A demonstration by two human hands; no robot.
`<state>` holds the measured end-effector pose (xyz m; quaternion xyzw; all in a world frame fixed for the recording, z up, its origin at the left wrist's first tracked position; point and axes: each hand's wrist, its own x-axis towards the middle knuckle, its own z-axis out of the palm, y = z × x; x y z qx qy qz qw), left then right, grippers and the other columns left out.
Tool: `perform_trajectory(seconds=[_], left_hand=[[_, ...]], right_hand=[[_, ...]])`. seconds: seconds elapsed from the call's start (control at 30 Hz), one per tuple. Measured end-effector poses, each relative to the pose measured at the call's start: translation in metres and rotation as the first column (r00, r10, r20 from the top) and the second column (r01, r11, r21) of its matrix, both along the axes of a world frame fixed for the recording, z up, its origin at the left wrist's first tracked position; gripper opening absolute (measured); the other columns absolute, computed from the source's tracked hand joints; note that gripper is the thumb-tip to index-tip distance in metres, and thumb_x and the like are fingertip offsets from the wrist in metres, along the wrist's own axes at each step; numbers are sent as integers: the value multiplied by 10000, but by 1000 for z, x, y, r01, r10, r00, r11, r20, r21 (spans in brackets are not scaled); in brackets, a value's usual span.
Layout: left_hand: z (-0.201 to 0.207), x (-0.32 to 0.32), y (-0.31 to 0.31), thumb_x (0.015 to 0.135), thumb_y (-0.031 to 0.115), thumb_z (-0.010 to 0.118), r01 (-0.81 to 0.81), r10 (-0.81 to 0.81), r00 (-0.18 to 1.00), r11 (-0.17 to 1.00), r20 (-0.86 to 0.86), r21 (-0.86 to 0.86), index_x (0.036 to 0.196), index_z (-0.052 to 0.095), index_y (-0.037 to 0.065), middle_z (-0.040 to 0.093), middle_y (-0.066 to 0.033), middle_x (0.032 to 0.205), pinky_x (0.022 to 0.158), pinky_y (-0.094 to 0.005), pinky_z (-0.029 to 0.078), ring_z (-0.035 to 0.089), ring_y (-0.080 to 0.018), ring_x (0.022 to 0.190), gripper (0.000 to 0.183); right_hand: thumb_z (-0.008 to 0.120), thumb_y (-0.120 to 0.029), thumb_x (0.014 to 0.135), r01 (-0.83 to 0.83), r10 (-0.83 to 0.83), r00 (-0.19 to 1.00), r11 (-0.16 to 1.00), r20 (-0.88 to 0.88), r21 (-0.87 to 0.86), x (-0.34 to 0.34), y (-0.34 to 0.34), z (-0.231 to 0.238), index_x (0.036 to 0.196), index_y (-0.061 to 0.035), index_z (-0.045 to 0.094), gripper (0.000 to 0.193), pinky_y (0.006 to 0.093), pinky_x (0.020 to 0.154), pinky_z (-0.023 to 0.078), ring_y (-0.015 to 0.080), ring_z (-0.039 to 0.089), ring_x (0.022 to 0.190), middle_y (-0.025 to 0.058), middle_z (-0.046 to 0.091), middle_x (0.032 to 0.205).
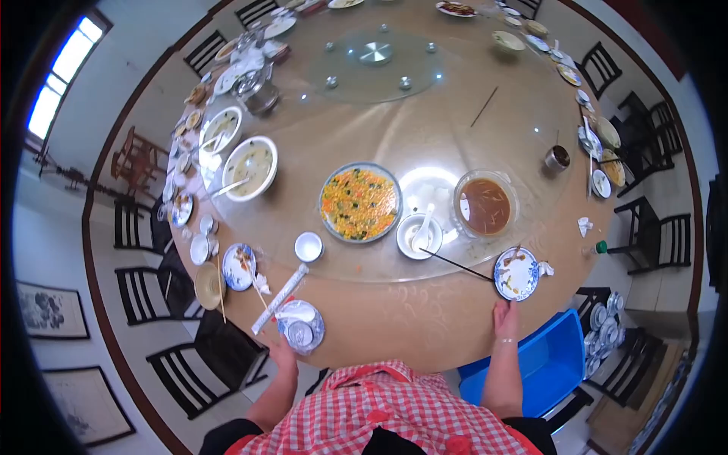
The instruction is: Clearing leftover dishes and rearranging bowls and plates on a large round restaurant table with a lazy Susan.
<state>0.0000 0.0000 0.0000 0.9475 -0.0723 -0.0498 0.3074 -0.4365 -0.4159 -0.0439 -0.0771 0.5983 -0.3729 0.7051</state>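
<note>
My right hand (505, 321) grips the near rim of a small blue-and-white plate (517, 277) with food scraps on it, at the table's right front edge. A dark chopstick (459, 265) reaches from this plate to a white bowl (413, 244) holding a white spoon (423, 226). My left hand (283, 356) is at the front edge, fingers slightly apart, holding nothing visible. Beside it is a small patterned plate (315, 339) with a cup (300, 334) on it, both seemingly under clear plastic. A long white wrapper (279, 299) lies just beyond that hand.
A platter of corn and vegetables (360, 201) and a brown-sauce bowl (485, 206) stand mid-table. Soup bowls (250, 168) stand left. A blue tub (546, 356) sits below the right edge, beside stacked dishes (607, 326). Black chairs (186, 375) ring the round table (402, 318).
</note>
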Motion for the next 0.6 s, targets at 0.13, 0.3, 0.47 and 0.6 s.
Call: perform_trajectory(seconds=[0.13, 0.3, 0.47, 0.6], left_hand=[[-37, 23, -36, 826, 306, 543, -745, 172, 426, 623, -888, -237, 1137, 476, 105, 573, -107, 996, 622, -342, 454, 568, -225, 859, 376], [-36, 11, 2, 881, 179, 452, -767, 260, 386, 624, -885, -151, 1053, 499, 99, 568, -61, 901, 595, -310, 462, 551, -189, 767, 195], [-11, -5, 5, 898, 117, 414, -692, 96, 419, 678, -903, -249, 1047, 494, 91, 573, -49, 929, 670, -322, 497, 559, -168, 783, 170], [-2, -10, 0, 899, 126, 429, -695, 74, 423, 667, -903, -270, 1054, 493, 100, 580, -51, 919, 649, -304, 509, 572, -156, 771, 170]], right_hand=[[521, -183, 854, 238, -249, 950, 968, -188, -78, 24, -43, 11, 1048, -44, 501, 239, 190, 600, 500, 115, 578, 705, 38, 577, 829], [509, -125, 854, 65, -122, 938, 982, -325, -179, 10, 28, 54, 1049, -59, 519, 206, 176, 533, 476, 77, 545, 638, 14, 572, 832], [520, -119, 853, -378, 325, 878, 921, -350, -92, 32, 45, 103, 1035, -61, 519, 190, 162, 496, 460, 51, 507, 579, -6, 562, 798], [525, -120, 852, -514, 456, 826, 850, -330, -113, 68, 18, 88, 1021, -54, 519, 181, 158, 474, 452, 57, 517, 578, -6, 564, 778]])
